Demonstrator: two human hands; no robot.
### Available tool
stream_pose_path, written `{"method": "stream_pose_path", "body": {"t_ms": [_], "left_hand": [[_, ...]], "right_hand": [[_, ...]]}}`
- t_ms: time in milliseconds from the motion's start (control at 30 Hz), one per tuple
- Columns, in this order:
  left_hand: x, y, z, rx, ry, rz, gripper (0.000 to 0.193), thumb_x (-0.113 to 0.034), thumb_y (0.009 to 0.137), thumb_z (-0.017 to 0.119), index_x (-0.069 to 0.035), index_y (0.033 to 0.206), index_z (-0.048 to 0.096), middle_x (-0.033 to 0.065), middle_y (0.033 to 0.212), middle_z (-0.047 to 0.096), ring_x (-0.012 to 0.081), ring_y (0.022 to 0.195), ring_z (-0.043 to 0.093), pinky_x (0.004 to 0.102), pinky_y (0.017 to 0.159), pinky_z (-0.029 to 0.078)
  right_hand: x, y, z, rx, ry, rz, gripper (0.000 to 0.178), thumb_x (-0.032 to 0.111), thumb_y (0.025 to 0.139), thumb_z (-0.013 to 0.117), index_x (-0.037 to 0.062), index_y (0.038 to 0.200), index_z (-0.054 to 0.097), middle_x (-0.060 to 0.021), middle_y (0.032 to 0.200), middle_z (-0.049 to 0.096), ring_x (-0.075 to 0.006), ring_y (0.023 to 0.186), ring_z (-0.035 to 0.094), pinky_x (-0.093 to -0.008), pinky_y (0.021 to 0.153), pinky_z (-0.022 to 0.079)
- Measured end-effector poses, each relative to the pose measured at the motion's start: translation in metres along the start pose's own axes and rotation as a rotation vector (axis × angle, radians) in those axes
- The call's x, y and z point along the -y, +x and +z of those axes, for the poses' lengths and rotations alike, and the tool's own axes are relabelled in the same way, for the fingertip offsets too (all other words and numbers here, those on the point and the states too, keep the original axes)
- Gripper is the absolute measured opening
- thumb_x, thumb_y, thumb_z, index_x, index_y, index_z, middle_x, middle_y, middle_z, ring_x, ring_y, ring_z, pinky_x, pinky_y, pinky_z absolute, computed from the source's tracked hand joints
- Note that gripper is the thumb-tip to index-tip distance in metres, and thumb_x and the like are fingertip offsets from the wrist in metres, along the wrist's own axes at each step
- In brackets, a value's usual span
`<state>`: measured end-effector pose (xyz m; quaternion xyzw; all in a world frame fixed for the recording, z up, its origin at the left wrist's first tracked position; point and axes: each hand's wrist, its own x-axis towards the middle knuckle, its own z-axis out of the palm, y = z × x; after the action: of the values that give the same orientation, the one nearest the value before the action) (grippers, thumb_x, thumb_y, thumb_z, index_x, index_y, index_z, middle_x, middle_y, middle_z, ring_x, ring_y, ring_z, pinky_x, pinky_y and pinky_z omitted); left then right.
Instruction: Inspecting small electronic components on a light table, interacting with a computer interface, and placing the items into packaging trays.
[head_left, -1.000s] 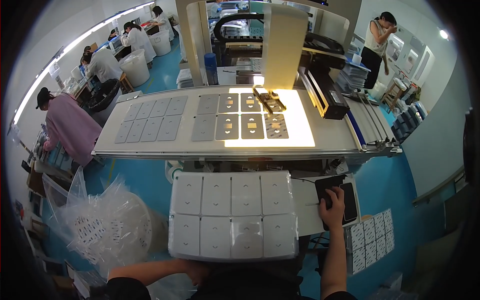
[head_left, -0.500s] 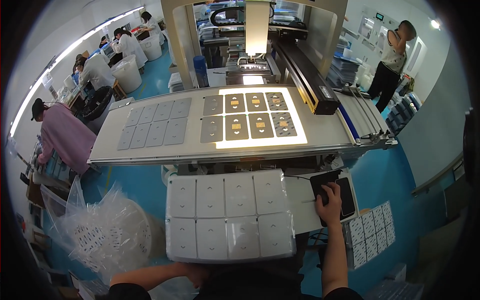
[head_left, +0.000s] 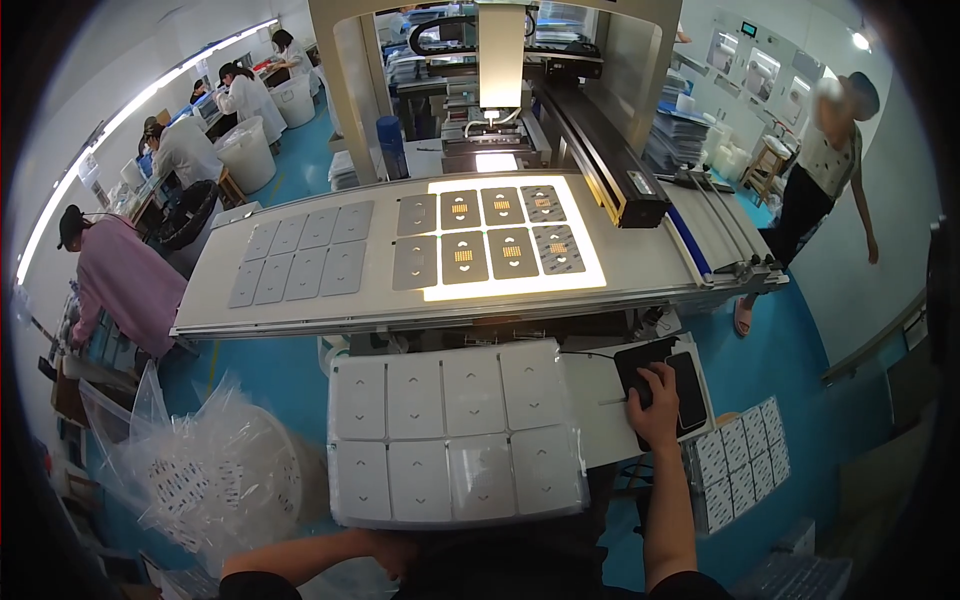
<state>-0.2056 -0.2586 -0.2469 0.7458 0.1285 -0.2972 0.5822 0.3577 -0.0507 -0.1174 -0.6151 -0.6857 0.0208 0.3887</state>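
Note:
My right hand rests over a dark computer mouse, fingers curled round it, on a black pad. Beside that hand lies a flat black phone-like slab. My left hand is low by my body, below the near edge of a stack of grey sheets wrapped in clear plastic; its fingers are mostly hidden. Each sheet is divided into several rounded panels with small arrow marks. Beyond, on the machine's white bed, lie grey panels at left and brightly lit panels further right.
A black machine rail crosses the bed's right side. A white bin with crumpled clear plastic stands at left. Patterned sheets are stacked at lower right. Co-workers sit or stand along the left; another person walks at right.
The person at the far right has come nearer and lowered one arm. My view has shifted slightly; my right hand stays on the mouse and my left hand stays low.

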Motion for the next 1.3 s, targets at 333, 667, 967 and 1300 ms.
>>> {"method": "stream_pose_path", "body": {"t_ms": [333, 667, 967, 1300], "left_hand": [[0.01, 0.005, 0.007, 0.013, 0.177, -0.041, 0.028, -0.028, 0.091, 0.074, -0.002, 0.085, 0.083, 0.0089, 0.087, 0.084, 0.0236, 0.083, 0.081, 0.0413, 0.083, 0.064], [0.01, 0.004, 0.004, 0.065, 0.028, -0.036, 0.028, -0.023, 0.074, 0.079, 0.002, 0.087, 0.08, 0.018, 0.084, 0.078, 0.0318, 0.086, 0.076, 0.0487, 0.098, 0.058], [0.021, 0.01, 0.011, 0.041, 0.086, -0.018, 0.027, -0.019, 0.071, 0.078, 0.004, 0.084, 0.08, 0.0196, 0.082, 0.077, 0.0341, 0.091, 0.076, 0.0505, 0.102, 0.053], [0.02, 0.013, 0.011, 0.12, 0.054, -0.111, 0.044, -0.027, 0.066, 0.082, 0.009, 0.092, 0.079, 0.0289, 0.094, 0.075, 0.0471, 0.124, 0.064, 0.0629, 0.13, 0.032]], "right_hand": [[0.004, 0.002, -0.001, -0.003, 0.015, 0.011, 0.041, 0.01, 0.086, 0.079, 0.0005, 0.125, 0.074, -0.0244, 0.139, 0.062, -0.0455, 0.124, 0.068, -0.0501, 0.103, 0.059], [0.006, 0.002, -0.002, 0.064, 0.025, 0.0, 0.042, 0.009, 0.086, 0.079, -0.0003, 0.126, 0.073, -0.0253, 0.14, 0.061, -0.0465, 0.125, 0.068, -0.0498, 0.104, 0.059], [0.008, 0.002, -0.005, 0.062, 0.006, -0.01, 0.042, 0.009, 0.086, 0.079, -0.0006, 0.126, 0.073, -0.0263, 0.14, 0.062, -0.0466, 0.125, 0.068, -0.0501, 0.104, 0.059], [0.009, 0.003, -0.003, 0.006, 0.005, 0.017, 0.042, 0.009, 0.086, 0.079, -0.0011, 0.126, 0.074, -0.0266, 0.141, 0.062, -0.0479, 0.123, 0.069, -0.0503, 0.103, 0.059]]}}
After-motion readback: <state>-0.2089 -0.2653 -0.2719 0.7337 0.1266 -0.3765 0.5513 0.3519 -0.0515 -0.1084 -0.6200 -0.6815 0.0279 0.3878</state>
